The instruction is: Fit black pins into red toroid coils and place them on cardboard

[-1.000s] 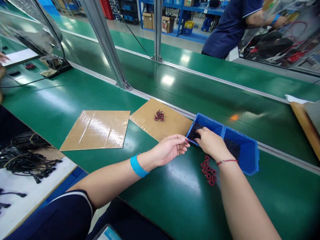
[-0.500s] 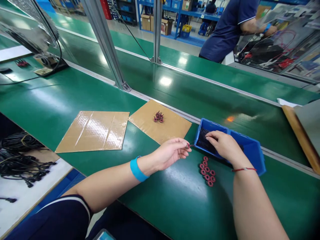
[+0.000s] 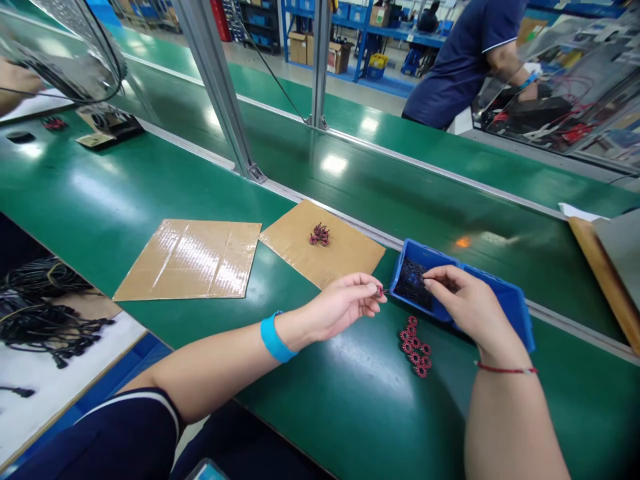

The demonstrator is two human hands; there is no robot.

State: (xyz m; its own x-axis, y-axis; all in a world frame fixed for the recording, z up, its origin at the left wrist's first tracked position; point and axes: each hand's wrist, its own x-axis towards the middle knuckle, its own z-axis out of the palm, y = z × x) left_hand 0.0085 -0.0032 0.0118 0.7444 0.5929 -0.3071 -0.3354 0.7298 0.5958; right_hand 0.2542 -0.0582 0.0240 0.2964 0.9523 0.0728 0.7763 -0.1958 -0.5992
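My left hand is closed, pinching a small red-and-black toroidal coil between thumb and fingertips. A thin lead sticks out of the coil toward the blue bin. Over the bin's left compartment, which holds many thin black pieces, my right hand has its thumb and forefinger pressed together. Whatever sits in that pinch is too small to make out. On the green table just below the bin lies a cluster of red toroidal coils.
Several coils with upright leads rest on a cardboard sheet. A second taped cardboard sheet lies to its left. A metal post rises behind. Another person's hand shows at far left; a co-worker stands across the line.
My right hand has lifted and drawn slightly right from the black pieces, its pinch now showing above them. My left hand still holds the coil. Another person's hand has appeared at far left.
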